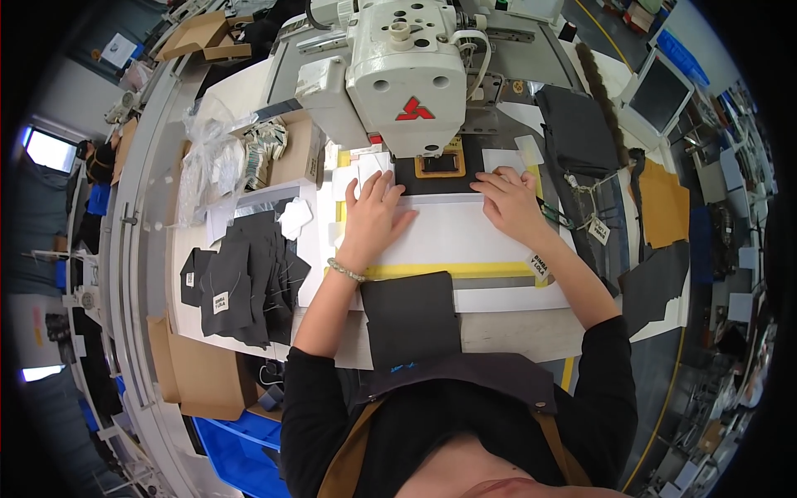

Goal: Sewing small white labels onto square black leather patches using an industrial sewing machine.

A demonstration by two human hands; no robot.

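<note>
Under the head of a white industrial sewing machine [407,91] lies a black fabric piece [408,178], with a small yellow-brown frame [440,163] pressed on it below the needle area. My left hand [375,214] rests flat at the left end of the black piece, fingers apart, partly over white sheets [347,178]. At the piece's right end, my right hand [508,199] lies with fingers loosely bent and fingertips down. Neither hand grips anything that I can see. Between them spreads a white board [452,232] edged with yellow tape [448,270].
Stacked dark fabric pieces [249,282] and a carton of labels [299,149] sit at left. One dark piece [411,319] lies at the table's front edge. Scissors [554,214], folded dark fabric [577,129], tan fabric [664,203] and a monitor [660,91] are at right.
</note>
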